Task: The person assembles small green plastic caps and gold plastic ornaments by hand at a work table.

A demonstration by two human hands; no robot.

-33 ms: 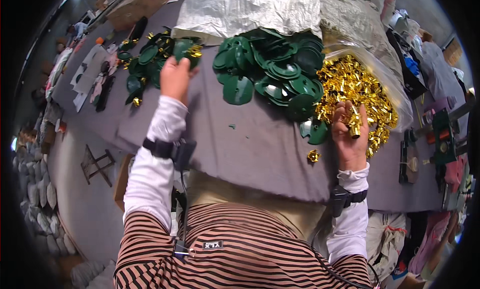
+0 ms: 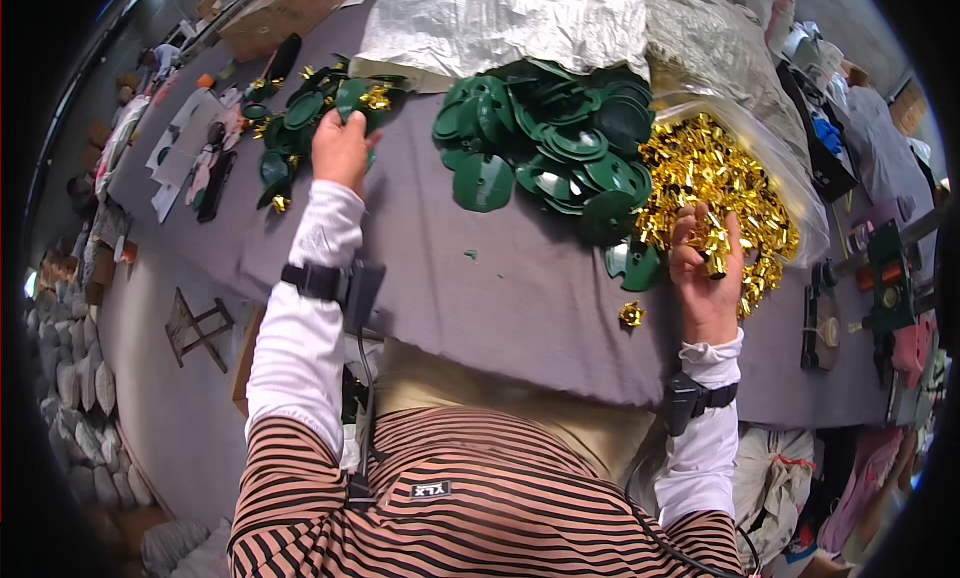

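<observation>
My left hand (image 2: 340, 153) grips a green plastic disc (image 2: 351, 95) with a shiny gold piece (image 2: 376, 97) on it. It is held at the near right edge of a heap of similar discs with gold pieces (image 2: 303, 111). My right hand (image 2: 708, 283), palm up with fingers curled, holds a few gold metallic pieces (image 2: 715, 250). That hand rests at the near edge of a pile of gold pieces (image 2: 715, 163) spilling from a clear plastic bag (image 2: 812, 213). Between my hands, farther back, lies a large pile of plain green discs (image 2: 560, 138).
One loose gold piece (image 2: 631, 314) lies left of my right wrist on the grey cloth-covered table (image 2: 450, 298). A silvery sack (image 2: 500, 23) sits behind the discs. Papers and small parts (image 2: 190, 143) lie far left. A green clamp-like device (image 2: 885, 278) stands at the right edge.
My left hand has moved slightly left with the green disc, toward the heap of discs with gold pieces. My right hand stays at the gold pile, still holding gold pieces.
</observation>
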